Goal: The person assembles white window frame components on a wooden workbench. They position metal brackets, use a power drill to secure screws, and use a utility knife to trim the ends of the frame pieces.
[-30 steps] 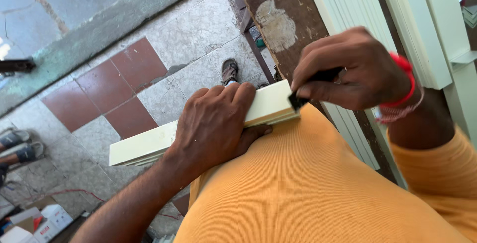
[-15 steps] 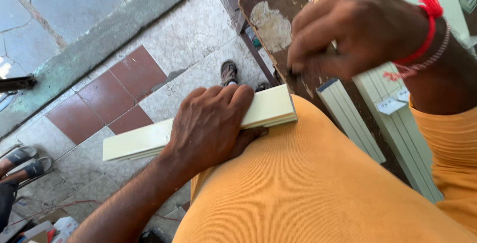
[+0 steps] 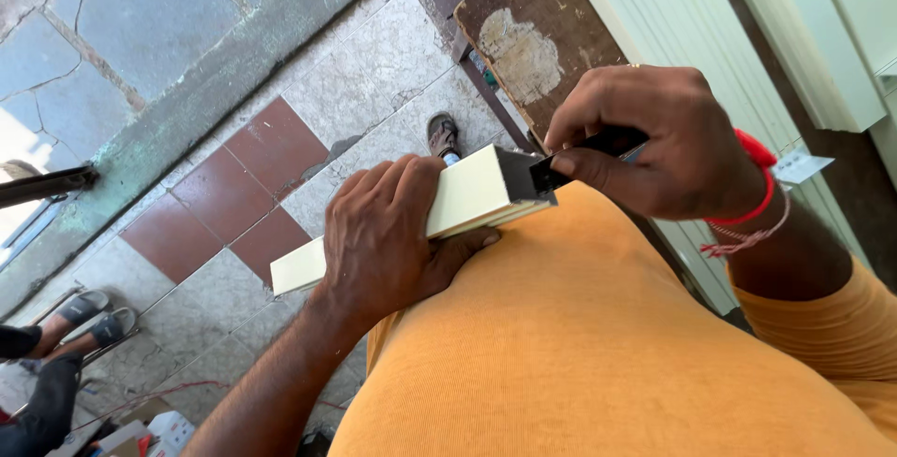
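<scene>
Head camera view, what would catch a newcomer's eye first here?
Most striking is the cream-coloured strip at centre, pressed against the orange shirt by the left hand gripping its middle. The right hand, with a red thread at the wrist, holds a small dark tool against the strip's near end. Below lies a floor of grey and red-brown tiles, and a worn brown board sits at upper centre.

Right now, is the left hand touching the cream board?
Touching. The head view shows the left hand wrapped over the cream board, fingers on its top face and thumb beneath, with no gap between them.
</scene>
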